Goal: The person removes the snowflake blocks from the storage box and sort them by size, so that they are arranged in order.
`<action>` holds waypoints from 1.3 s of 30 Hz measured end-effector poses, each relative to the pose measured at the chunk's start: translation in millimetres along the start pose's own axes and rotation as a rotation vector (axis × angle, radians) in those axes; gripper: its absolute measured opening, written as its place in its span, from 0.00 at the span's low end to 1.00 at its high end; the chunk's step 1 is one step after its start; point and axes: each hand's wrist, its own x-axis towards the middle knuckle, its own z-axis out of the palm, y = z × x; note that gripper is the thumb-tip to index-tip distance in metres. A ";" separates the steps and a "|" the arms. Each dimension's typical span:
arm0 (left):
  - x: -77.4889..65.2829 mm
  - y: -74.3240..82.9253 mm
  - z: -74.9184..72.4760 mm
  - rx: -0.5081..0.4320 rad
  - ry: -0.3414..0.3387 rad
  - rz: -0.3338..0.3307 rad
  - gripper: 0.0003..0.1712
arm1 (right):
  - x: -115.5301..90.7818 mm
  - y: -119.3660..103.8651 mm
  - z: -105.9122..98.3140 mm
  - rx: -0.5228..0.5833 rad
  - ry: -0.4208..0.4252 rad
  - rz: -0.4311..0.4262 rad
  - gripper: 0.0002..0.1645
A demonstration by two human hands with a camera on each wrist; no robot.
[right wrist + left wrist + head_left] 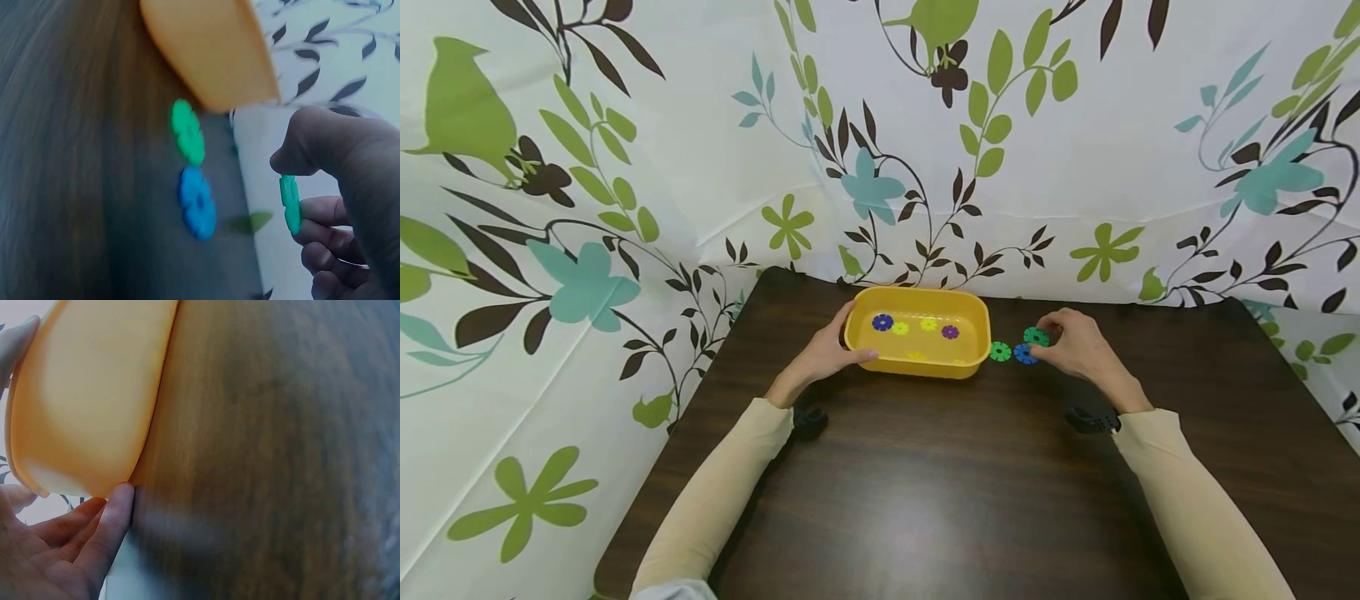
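A yellow plastic tray (917,367) stands near the table's back edge. At its left end, my left hand (829,350) grips it, the thumb over the front rim; fingertips touch the tray's outside in the left wrist view. To the tray's right, my right hand (1078,346) pinches a dark green notched, flower-shaped disc (289,203) between thumb and fingers, above the table. Below and left of it lie a blue notched disc (1023,355) and a lighter green one (1000,351), the latter close beside the tray's right end.
Inside the tray are a dark blue disc (882,322), a purple disc (951,332) and several yellow discs (928,324). The dark wooden table (925,467) runs back to a leaf-patterned cloth (910,125) hanging behind and at the sides.
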 end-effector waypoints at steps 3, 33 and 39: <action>-1.0 0.3 -1.5 0.003 0.000 -0.004 0.69 | -3.4 12.1 0.8 -0.003 -0.009 0.026 0.23; 1.9 1.2 -1.8 0.002 -0.019 -0.016 0.71 | -9.0 49.1 3.5 0.019 -0.196 0.180 0.28; 1.4 -0.2 -2.5 -0.004 -0.016 -0.006 0.70 | -6.9 46.8 2.0 0.031 -0.196 0.173 0.30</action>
